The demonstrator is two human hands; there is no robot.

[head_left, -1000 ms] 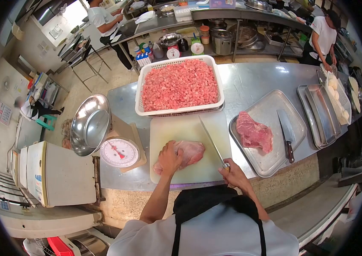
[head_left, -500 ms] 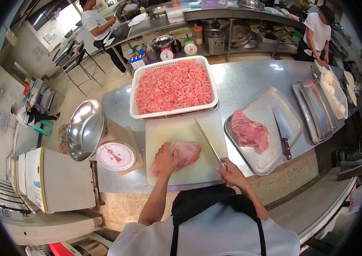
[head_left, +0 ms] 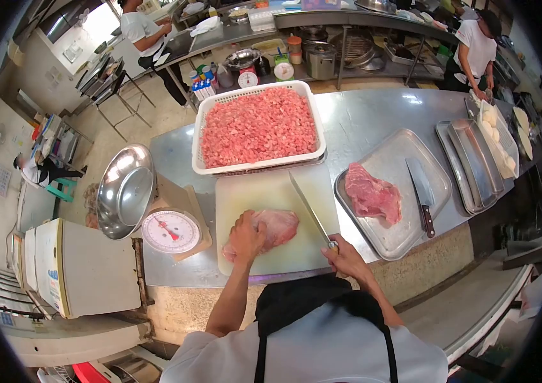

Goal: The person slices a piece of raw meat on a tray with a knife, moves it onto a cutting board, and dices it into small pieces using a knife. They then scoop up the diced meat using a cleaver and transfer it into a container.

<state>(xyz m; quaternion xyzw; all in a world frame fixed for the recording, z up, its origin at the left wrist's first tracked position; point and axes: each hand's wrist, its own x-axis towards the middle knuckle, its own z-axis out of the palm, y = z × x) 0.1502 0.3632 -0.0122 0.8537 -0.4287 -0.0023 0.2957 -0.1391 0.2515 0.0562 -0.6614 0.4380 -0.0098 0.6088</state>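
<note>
A piece of pink meat [head_left: 279,226] lies on the pale cutting board [head_left: 309,255]. My left hand [head_left: 246,239] rests on the meat's left part, fingers bent over it and covering some of it. My right hand [head_left: 343,256] is wrapped round the handle of a long thin knife [head_left: 309,209], at the board's right edge. The blade points away from me over the board, to the right of the meat and apart from it. Behind the board stands a white basket [head_left: 198,142] heaped with diced meat [head_left: 258,126].
To the left is a scale [head_left: 170,231] with a steel bowl [head_left: 127,191]. A metal tray [head_left: 440,185] at the right holds another meat piece [head_left: 373,193] and a second knife [head_left: 422,195]. Nested trays [head_left: 472,166] lie farther right. Other people stand beyond the table.
The whole view has shifted slightly, so table items appear a little farther left. My left hand stays on the meat, and the knife in my right hand keeps nearly the same place over the board.
</note>
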